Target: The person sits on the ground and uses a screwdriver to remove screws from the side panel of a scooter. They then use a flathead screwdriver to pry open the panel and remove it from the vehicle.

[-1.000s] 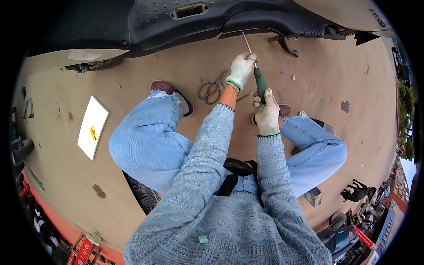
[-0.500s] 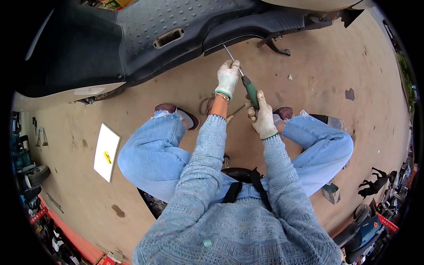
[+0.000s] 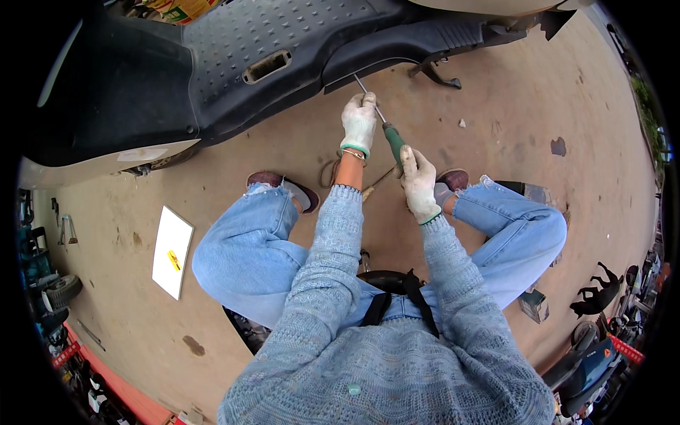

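A screwdriver (image 3: pixel 394 142) with a green handle and a long metal shaft reaches up to the lower edge of a scooter's black side panel (image 3: pixel 404 58). Its tip meets that edge; any screw there is too small to make out. My left hand (image 3: pixel 359 122), in a white work glove, pinches the shaft close below the panel. Wrapped round the handle's lower end is my right hand (image 3: pixel 419 184), gloved the same way. The scooter's studded footboard (image 3: pixel 273 35) lies to the left of the tip, with a slot in it.
A kickstand (image 3: pixel 439 76) juts out right of the screwdriver. On the floor between my feet lie a second thin tool (image 3: pixel 377 183) and a cord loop (image 3: pixel 328 172). To my left is a white board (image 3: pixel 172 241) with a yellow object on it. A black dog (image 3: pixel 598 292) is at far right.
My right hand's fingers have shifted on the screwdriver handle, now closed more round it. My left hand stays on the shaft. The whole view has shifted slightly.
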### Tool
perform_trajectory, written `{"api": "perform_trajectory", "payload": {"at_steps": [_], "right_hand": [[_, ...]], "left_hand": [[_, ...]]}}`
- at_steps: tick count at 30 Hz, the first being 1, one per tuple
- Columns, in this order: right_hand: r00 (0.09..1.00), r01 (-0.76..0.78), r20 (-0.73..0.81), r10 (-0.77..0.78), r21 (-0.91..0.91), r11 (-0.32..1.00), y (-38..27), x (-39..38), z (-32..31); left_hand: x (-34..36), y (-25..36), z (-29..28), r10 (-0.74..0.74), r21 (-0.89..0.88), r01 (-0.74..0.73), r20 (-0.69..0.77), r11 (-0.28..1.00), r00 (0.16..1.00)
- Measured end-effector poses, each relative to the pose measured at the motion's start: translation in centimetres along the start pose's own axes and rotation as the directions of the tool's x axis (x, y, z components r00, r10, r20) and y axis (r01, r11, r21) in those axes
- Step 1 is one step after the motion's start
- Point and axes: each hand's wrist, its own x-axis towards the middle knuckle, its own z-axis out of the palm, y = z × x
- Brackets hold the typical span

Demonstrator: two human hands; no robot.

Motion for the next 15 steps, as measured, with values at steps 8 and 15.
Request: {"api": "perform_trajectory", "payload": {"at_steps": [8, 15], "right_hand": [[0.53, 0.102, 0.291, -0.797, -0.954, -0.281, 2.2, 1.2, 1.5], [0.887, 0.061, -0.381, -0.263, -0.467, 0.882, 1.2, -0.3, 4.2]], "left_hand": [[0.0, 0.7, -0.1, -0.009, 0.014, 0.009, -0.008, 1.0, 1.0], [1.2, -0.3, -0.3, 0.012, -0.037, -0.013, -0.04, 0.999, 0.999]]}}
